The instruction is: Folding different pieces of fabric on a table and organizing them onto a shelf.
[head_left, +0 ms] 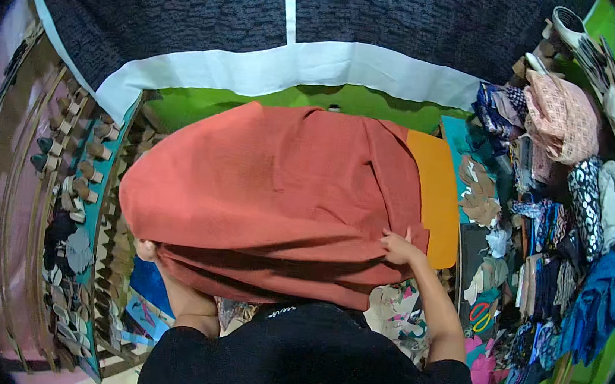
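A large sheet of coral-red fabric (264, 172) is spread over an orange board or tabletop (442, 199), whose right end is uncovered. The cloth's near edge hangs in folds towards my body. At the near left corner, my left hand (145, 249) is closed on the fabric's edge, its fingers mostly hidden by the cloth. My right hand (401, 248) pinches a fold near the right end of the sheet, with some fingers showing on top of it.
Shelves on the left hold several shoe-shaped forms (89, 169). At the right, folded cloths (538, 284) fill a rack, with red-handled scissors (480, 315) and scraps beside it. A dark curtain (190, 22) with a white border hangs behind. Fabric scraps (400, 310) lie below the table.
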`<state>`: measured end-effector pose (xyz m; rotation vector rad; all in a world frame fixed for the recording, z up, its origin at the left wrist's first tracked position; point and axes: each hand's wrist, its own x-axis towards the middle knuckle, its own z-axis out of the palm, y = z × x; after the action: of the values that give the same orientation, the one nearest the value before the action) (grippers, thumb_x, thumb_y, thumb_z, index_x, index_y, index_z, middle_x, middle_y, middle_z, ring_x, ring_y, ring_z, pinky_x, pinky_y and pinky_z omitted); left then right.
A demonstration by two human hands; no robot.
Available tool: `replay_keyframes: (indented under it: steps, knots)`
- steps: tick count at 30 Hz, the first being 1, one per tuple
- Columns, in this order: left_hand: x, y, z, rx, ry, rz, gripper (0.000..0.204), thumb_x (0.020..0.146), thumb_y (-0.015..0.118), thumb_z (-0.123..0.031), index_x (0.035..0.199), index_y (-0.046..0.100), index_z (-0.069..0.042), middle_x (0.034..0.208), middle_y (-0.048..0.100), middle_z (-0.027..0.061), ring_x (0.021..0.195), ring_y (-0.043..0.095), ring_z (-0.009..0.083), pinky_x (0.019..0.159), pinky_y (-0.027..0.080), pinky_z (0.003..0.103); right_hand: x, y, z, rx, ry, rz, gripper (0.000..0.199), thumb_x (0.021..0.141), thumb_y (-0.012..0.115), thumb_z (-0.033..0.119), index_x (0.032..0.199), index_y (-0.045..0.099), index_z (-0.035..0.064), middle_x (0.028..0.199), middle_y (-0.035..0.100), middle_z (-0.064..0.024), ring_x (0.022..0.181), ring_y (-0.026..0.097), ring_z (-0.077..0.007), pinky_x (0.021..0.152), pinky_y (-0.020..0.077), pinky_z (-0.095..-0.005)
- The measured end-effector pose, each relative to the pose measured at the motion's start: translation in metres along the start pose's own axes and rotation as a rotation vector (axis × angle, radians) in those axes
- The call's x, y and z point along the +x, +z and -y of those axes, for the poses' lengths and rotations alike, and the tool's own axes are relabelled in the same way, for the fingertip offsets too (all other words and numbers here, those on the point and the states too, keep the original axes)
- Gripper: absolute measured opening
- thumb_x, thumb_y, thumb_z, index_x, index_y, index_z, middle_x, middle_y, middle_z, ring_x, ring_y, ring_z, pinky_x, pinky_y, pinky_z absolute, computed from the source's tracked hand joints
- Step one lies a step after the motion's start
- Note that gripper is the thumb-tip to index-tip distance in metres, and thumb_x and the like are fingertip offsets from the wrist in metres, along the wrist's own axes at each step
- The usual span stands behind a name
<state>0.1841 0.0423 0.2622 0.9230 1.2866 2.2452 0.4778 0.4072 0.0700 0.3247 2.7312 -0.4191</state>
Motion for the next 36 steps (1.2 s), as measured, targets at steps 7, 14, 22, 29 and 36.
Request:
replay_keyframes:
  steps: [7, 14, 22, 29, 36]
  knots:
    - [0.058, 0.019, 0.008, -0.027, 0.016, -0.037, 0.069, 0.060, 0.069, -0.010, 0.119, 0.035, 0.001, 0.114, 0.047, 0.0103, 0.105, 0.045, 0.0201, 0.091, 0.033, 0.036, -0.070, -0.078, -0.037, 1.132, 0.227, -0.401, 0.022, 0.073, 0.054, 0.002, 0.095, 0.054, -0.0006, 0.089, 0.058, -0.0042, 0.085, 0.051, -0.0111, 0.077, 0.0408, -0.0256]
    - [0.070, 0.096, 0.031, -0.042, 0.051, -0.124, 0.067, 0.062, 0.068, -0.010, 0.119, 0.035, 0.001, 0.114, 0.047, 0.0105, 0.105, 0.045, 0.0208, 0.091, 0.034, 0.037, -0.041, -0.162, 0.027, 0.595, -0.087, -0.180, 0.110, 0.042, 0.081, 0.034, 0.128, 0.020, 0.0027, 0.129, 0.029, -0.0162, 0.119, 0.030, -0.0259, 0.098, 0.0242, -0.0326]
    - [0.077, 0.127, 0.038, -0.009, 0.104, -0.255, 0.065, 0.063, 0.066, -0.011, 0.119, 0.035, 0.001, 0.114, 0.047, 0.0108, 0.104, 0.046, 0.0215, 0.091, 0.034, 0.037, 0.028, -0.184, 0.138, 1.160, -0.457, -0.020, 0.091, 0.042, 0.083, 0.022, 0.116, 0.037, -0.0035, 0.111, 0.048, -0.0100, 0.103, 0.045, -0.0179, 0.089, 0.0351, -0.0325]
    - [0.113, 0.131, 0.036, 0.018, 0.132, -0.362, 0.063, 0.065, 0.065, -0.011, 0.119, 0.035, 0.001, 0.114, 0.047, 0.0110, 0.104, 0.046, 0.0222, 0.091, 0.034, 0.038, 0.060, -0.107, 0.097, 1.086, -0.419, 0.365, 0.084, 0.051, 0.079, 0.020, 0.120, 0.035, -0.0015, 0.117, 0.045, -0.0112, 0.108, 0.041, -0.0193, 0.093, 0.0305, -0.0321]
    - [0.133, 0.140, 0.040, -0.002, 0.135, -0.423, 0.061, 0.066, 0.064, -0.012, 0.119, 0.035, 0.001, 0.114, 0.047, 0.0112, 0.104, 0.046, 0.0229, 0.091, 0.034, 0.039, 0.046, -0.012, 0.055, 1.180, -0.148, 0.125, 0.071, 0.063, 0.070, 0.017, 0.121, 0.033, -0.0039, 0.118, 0.045, -0.0120, 0.109, 0.041, -0.0206, 0.094, 0.0301, -0.0315]
